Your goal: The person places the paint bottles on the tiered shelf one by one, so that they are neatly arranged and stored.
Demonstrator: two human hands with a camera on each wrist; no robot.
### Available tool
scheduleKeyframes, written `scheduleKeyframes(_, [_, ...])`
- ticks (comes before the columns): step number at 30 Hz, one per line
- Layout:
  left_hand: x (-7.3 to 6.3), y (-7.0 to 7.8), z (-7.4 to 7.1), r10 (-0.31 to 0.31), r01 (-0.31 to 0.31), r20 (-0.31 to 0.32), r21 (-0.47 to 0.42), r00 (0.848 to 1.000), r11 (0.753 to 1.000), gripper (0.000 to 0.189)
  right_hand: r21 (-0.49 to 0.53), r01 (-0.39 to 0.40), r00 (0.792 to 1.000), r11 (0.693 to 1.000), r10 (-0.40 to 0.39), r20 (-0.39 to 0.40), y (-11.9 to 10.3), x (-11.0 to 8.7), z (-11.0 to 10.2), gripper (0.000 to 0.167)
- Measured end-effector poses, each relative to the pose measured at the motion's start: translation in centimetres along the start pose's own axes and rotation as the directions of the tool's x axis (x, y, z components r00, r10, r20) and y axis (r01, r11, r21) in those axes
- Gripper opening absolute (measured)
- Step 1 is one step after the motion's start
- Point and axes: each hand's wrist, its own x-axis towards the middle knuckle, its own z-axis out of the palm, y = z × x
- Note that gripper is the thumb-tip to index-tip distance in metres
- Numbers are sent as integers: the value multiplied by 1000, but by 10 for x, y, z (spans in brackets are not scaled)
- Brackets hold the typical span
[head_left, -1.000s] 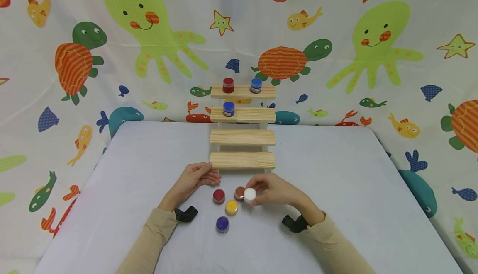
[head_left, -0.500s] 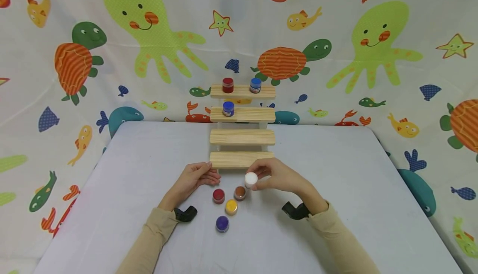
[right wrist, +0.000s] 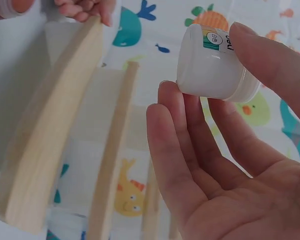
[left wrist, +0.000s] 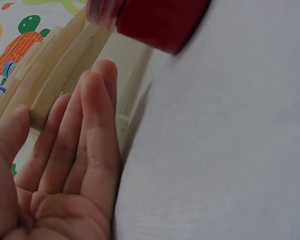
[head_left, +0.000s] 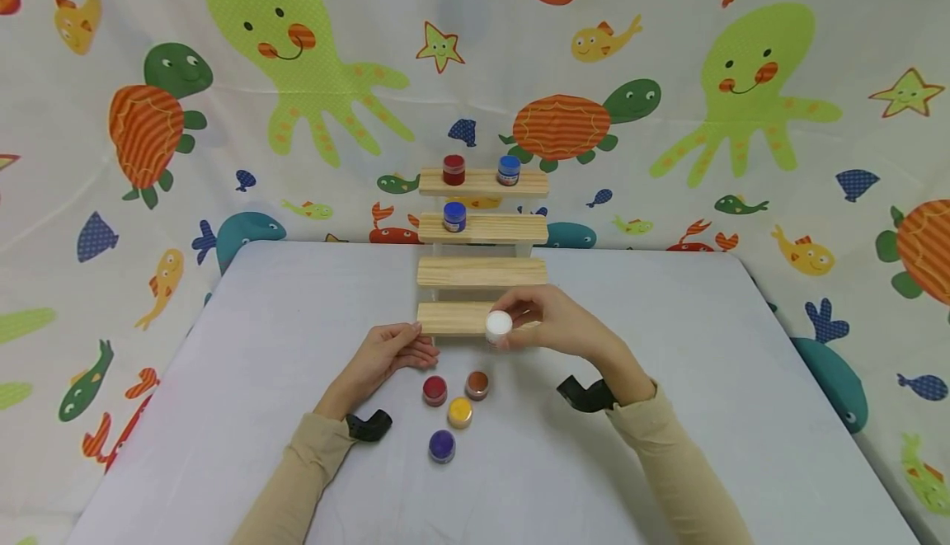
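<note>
My right hand (head_left: 564, 322) pinches a small white paint jar (head_left: 499, 326) between thumb and fingers, in front of the lowest step of a wooden tiered rack (head_left: 453, 318). In the right wrist view the jar (right wrist: 210, 67) is tilted and shows part of a label. My left hand (head_left: 389, 349) holds the left end of that lowest step, its thumb (left wrist: 21, 120) on the plank and its other fingers below. Near my hands on the table stand a red jar (head_left: 435, 391), a brown jar (head_left: 477, 384), a yellow jar (head_left: 460, 413) and a purple jar (head_left: 442, 446).
A dark red jar (head_left: 454, 170) and a light blue jar (head_left: 508, 170) stand on the rack's top step. Another blue jar (head_left: 455, 217) is on the step below. Behind the white-covered table (head_left: 312, 281) hangs a sea-animal curtain (head_left: 475, 75).
My right hand has lifted the white jar from beside the brown jar and carried it away from me, up to the lowest step. My left hand stays at the rack's end.
</note>
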Motion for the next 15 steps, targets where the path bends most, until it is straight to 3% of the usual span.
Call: scheduleKeyframes(15, [-1,2,1,-7,7,0,-7,1000,1000,55,-49,5,995,999,-10,-101,-29,19,-26,34])
